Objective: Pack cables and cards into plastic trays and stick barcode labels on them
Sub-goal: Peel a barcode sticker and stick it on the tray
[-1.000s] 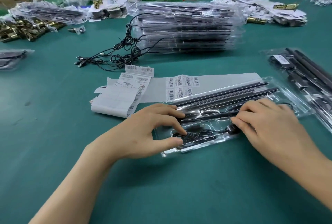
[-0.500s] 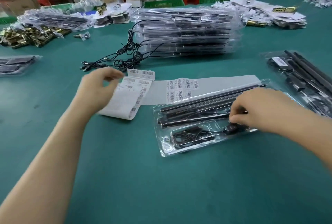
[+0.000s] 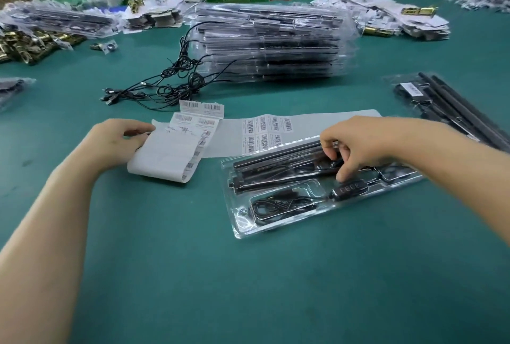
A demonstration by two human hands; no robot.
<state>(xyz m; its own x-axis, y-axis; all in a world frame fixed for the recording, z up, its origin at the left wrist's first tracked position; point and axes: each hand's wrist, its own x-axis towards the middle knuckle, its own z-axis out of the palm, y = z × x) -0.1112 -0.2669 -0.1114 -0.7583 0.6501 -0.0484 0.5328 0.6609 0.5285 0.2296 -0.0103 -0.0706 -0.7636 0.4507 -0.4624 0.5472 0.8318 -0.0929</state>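
Okay: left hand (image 3: 121,139) pinches the label sheet (image 3: 171,155) edge; right hand (image 3: 356,144) curls over the tray (image 3: 276,226) just beside it, grip unclear. Peel one barcode (image 3: 249,126) slowly, keep tray pinned flat.

The table (image 3: 248,288) has a green cloth cover, matt and a little fuzzy, like felt. The tray (image 3: 237,230) is thin clear plastic, glossy, with bright reflections along its rim. The bars (image 3: 276,158) in it are black and smooth, half shiny. The cable (image 3: 278,203) is matt black, and the controller (image 3: 352,188) is glossy black plastic. The label sheet (image 3: 165,155) is smooth white paper. The stack of trays (image 3: 276,39) is the same shiny clear plastic. The small pieces (image 3: 24,44) at far left shine like gold-coloured metal.
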